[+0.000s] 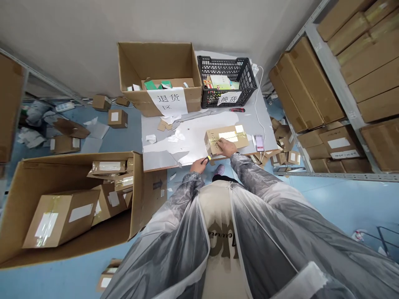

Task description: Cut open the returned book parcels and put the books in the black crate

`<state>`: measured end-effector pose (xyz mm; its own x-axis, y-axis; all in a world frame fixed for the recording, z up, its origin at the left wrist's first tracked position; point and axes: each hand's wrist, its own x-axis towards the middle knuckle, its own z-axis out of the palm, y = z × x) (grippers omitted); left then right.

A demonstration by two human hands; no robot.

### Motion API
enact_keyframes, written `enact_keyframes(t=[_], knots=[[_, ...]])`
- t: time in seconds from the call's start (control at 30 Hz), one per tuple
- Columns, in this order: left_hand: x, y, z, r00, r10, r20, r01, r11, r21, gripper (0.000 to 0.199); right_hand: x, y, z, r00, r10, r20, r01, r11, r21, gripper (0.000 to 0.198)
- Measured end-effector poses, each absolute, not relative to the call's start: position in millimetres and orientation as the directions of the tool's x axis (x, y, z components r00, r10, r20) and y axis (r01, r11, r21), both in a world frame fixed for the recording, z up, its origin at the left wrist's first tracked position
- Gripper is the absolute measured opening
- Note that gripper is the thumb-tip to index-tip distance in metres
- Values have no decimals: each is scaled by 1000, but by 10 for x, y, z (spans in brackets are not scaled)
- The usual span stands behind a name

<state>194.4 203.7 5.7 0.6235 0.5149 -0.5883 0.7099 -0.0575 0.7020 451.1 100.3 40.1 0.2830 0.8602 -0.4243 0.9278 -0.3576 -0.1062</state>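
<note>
My left hand (198, 166) is closed round a black-and-yellow utility knife (205, 160), held low at the near left corner of a taped cardboard box (227, 136). The knife's tip is too small to make out. That box lies at the table's front edge, with white labels and shiny tape on its top. My right hand (227, 148) grips the box from the near side, its fingers pressed on the top beside some handwriting.
On the table (193, 128) stand a large open carton (134, 99) and a black plastic crate (215, 99). A red-and-black tool (237, 110), a phone (259, 143) and paper scraps lie there. A big carton of parcels (137, 195) stands left; shelves (352, 112) hold boxes right.
</note>
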Motion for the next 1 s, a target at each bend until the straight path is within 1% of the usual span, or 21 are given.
enact_keyframes(t=[0.1,0.17,0.2,0.27,0.37,0.43,0.5,0.53,0.6,0.67,0.7,0.73,0.8,0.9,0.93,1.0], knots=[[1895,2086,84,618,479,-623,731,-60,679,57,4709,920,384,276,858,-432,939,-336,-66,118],[1863,2124,119,622,485,-614,733,-87,674,55,4869,821,363,325,823,-467,924,-382,-31,135],[1843,2137,138,619,496,-610,739,-103,666,54,4946,762,352,363,803,-472,908,-420,-17,138],[1788,2151,175,613,514,-600,746,-126,654,53,5070,640,334,436,786,-438,875,-485,2,132],[1668,2164,223,590,559,-583,750,-112,652,57,5143,506,319,479,810,-337,864,-503,18,121],[1577,2174,246,571,589,-573,744,-76,663,59,5133,502,306,485,821,-303,865,-502,25,120],[1498,2181,258,544,616,-570,739,-29,673,60,5115,600,285,511,815,-275,848,-530,5,119],[1465,2180,262,526,630,-572,736,-1,677,60,5113,689,275,548,797,-255,821,-570,-17,116],[1418,2162,272,484,659,-576,732,56,679,60,5143,928,268,671,709,-217,714,-697,-71,113],[1391,2121,292,442,682,-583,731,103,674,60,5225,1200,303,756,604,-251,601,-793,-99,115],[1383,2092,307,427,689,-585,730,120,673,60,5287,1323,337,759,577,-301,578,-810,-94,119],[1378,2057,324,420,693,-586,725,132,676,60,5363,1425,379,735,577,-356,590,-803,-82,124],[1380,1973,356,421,694,-584,699,161,696,60,5554,1548,467,641,646,-414,688,-723,-64,132],[1432,1829,365,428,682,-593,645,229,729,64,5897,1548,523,478,780,-403,832,-549,-75,142],[1466,1782,355,414,679,-606,636,261,727,65,6008,1519,510,435,795,-423,852,-516,-92,144],[1552,1696,316,377,677,-632,620,322,715,68,6189,1446,444,397,770,-500,846,-518,-126,145]])
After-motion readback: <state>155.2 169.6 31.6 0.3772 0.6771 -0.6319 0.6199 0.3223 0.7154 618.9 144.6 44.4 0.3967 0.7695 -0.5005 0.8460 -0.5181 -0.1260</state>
